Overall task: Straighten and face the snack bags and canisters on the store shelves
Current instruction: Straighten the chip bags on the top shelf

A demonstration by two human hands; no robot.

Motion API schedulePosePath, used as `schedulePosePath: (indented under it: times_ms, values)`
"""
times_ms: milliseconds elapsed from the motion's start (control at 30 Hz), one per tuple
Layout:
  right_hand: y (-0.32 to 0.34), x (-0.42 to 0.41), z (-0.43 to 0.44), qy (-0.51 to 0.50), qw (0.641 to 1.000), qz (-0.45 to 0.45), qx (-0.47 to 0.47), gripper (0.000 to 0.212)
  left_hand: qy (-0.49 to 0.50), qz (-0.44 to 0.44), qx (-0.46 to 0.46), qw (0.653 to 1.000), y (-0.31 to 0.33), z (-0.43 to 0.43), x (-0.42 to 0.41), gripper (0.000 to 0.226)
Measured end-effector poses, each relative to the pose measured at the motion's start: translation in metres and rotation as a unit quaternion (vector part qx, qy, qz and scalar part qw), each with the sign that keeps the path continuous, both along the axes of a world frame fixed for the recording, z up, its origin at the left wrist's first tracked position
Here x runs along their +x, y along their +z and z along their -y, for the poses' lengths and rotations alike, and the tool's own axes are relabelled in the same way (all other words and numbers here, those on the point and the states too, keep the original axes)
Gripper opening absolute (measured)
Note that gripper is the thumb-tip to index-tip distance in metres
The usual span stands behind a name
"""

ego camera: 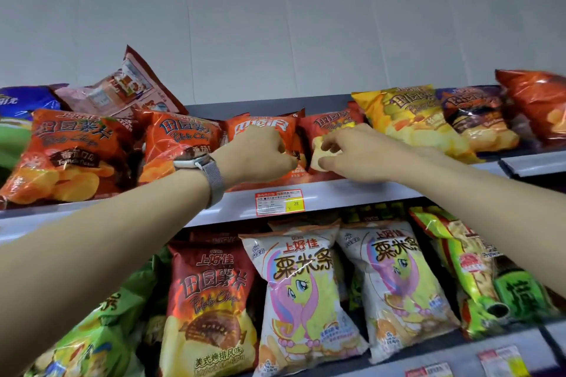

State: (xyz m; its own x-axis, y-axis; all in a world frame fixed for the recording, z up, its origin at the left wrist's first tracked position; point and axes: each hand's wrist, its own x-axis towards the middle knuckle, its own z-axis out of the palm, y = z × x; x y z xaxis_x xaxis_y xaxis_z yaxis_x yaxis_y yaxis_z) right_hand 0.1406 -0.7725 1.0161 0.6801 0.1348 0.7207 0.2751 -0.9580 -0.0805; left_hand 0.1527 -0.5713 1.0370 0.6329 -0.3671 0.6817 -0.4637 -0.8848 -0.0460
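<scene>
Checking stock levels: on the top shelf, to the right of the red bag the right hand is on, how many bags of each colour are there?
Yellow bag: 1
Purple bag: 1
Orange-red bag: 1
Total: 3

Quick tally, fwiw: four orange-red chip bags (70, 150) are counted along the front edge of the upper shelf (352, 190), left end to middle, plus one yellow bag (407, 119), one purple bag (477, 119) and one more red bag (539, 104) toward the right end. On the lower shelf (465, 352), two white pony bags (300, 291) and one dark red bag (211, 300) are seen up front. Three price tags (280, 202) are spotted overall.
</scene>
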Motion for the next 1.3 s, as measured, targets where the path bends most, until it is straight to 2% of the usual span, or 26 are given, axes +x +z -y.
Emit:
schedulePosePath:
  times_ms: [67,167,300,400,467,600,733,800,900,1033,1067,1167,1300]
  values:
    - [-0.003,-0.008,0.018,-0.028,1.000,0.003,0.001,0.059,-0.018,-0.014,0.011,1.000,-0.003,0.013,-0.001,0.043]
    - [-0.002,-0.020,0.047,-0.063,0.998,0.009,0.007,0.053,-0.041,-0.023,0.014,0.999,-0.007,0.031,-0.002,0.040]
    - [-0.004,-0.026,0.080,-0.080,0.994,0.056,0.058,0.066,-0.047,-0.035,0.010,0.998,-0.007,0.054,0.005,0.055]
    - [-0.003,-0.028,0.105,-0.091,0.985,0.116,0.084,0.049,-0.035,-0.050,-0.002,0.998,0.000,0.075,0.014,0.050]
    - [0.000,-0.021,0.124,-0.102,0.979,0.138,0.108,0.050,-0.020,-0.071,-0.034,0.997,0.005,0.091,0.023,0.043]
    - [0.006,0.004,0.165,-0.100,0.973,0.080,0.190,0.093,-0.012,-0.102,-0.101,0.989,0.016,0.117,0.039,0.049]
    - [0.015,0.015,0.196,0.006,0.949,-0.060,0.308,0.101,0.005,-0.094,-0.138,0.986,0.024,0.128,0.046,0.046]
    - [0.017,0.027,0.205,0.037,0.942,-0.116,0.312,0.117,0.018,-0.097,-0.160,0.982,0.026,0.128,0.051,0.053]
    - [0.017,0.047,0.210,0.078,0.932,-0.149,0.321,0.127,-0.016,-0.171,-0.222,0.960,0.027,0.126,0.062,0.065]
    - [0.015,0.041,0.197,0.128,0.930,-0.075,0.336,0.121,-0.030,-0.244,-0.257,0.934,0.020,0.133,0.072,0.075]
    - [0.014,0.037,0.193,0.136,0.930,-0.048,0.337,0.122,-0.039,-0.248,-0.263,0.931,0.019,0.136,0.073,0.070]
    - [0.015,0.026,0.192,0.111,0.935,0.034,0.336,0.145,-0.080,-0.260,-0.289,0.918,0.019,0.143,0.078,0.049]
    - [0.019,0.017,0.201,0.091,0.943,0.052,0.314,0.147,-0.075,-0.249,-0.346,0.901,0.018,0.153,0.077,0.034]
